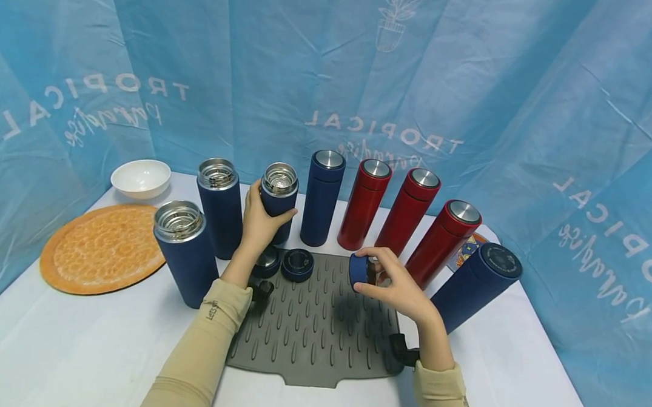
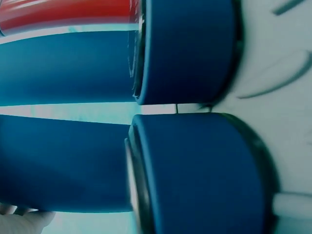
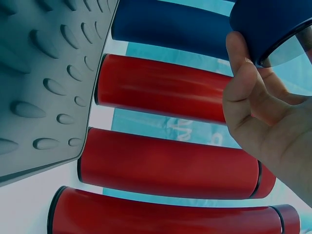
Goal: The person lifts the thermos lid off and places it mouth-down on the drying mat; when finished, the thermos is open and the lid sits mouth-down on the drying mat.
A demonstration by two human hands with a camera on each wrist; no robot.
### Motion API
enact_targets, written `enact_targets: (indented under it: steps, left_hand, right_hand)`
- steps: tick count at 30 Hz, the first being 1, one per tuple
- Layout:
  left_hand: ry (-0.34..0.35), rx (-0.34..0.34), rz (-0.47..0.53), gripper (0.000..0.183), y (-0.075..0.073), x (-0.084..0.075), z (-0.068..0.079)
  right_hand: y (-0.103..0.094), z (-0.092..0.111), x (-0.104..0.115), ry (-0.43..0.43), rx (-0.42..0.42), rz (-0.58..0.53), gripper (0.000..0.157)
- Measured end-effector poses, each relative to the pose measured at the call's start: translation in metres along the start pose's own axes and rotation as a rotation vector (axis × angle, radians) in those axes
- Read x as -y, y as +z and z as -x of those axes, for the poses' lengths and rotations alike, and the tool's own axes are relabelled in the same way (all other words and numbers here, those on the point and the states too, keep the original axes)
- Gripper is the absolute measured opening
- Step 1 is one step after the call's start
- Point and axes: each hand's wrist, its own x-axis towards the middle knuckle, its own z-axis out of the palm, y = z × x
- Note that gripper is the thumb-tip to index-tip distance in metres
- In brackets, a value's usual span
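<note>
My left hand (image 1: 263, 220) grips an uncapped dark blue thermos bottle (image 1: 279, 196), its steel mouth facing up. The left wrist view shows my left fingertips (image 2: 34, 222) against that bottle's side. Above the grey mat (image 1: 320, 325), my right hand (image 1: 396, 283) holds a blue thermos lid (image 1: 359, 272) by its edge, between thumb and fingers. The same lid (image 3: 273, 27) appears in the right wrist view, pinched by my right hand (image 3: 263, 107). Two more lids, a left one (image 1: 267, 262) and a right one (image 1: 298, 265), lie on the mat's far edge.
Two uncapped blue bottles, one farther back (image 1: 218, 214) and one nearer (image 1: 184, 252), stand at left. A capped blue bottle (image 1: 323, 200), three red bottles (image 1: 365, 205) and another capped blue bottle (image 1: 475, 289) curve rightward. A round golden board (image 1: 105, 248) and white bowl (image 1: 140, 179) sit far left.
</note>
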Motion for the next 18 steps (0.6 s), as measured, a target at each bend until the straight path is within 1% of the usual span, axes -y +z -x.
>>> enact_targets:
  steps: [4,10,18]
  left_hand:
    - [-0.03,-0.002,0.001,0.091,0.002,0.002,-0.008]
    - [-0.075,0.008,-0.006,0.091,0.005,0.003,-0.016]
    - [-0.096,0.01,-0.018,0.091,0.005,0.002,-0.021]
  right_hand:
    - [0.0,0.0,0.001,0.005,0.002,-0.003,0.05]
    - [0.0,0.0,0.001,0.015,-0.001,-0.006,0.05]
    - [0.0,-0.001,0.001,-0.002,-0.009,0.01,0.048]
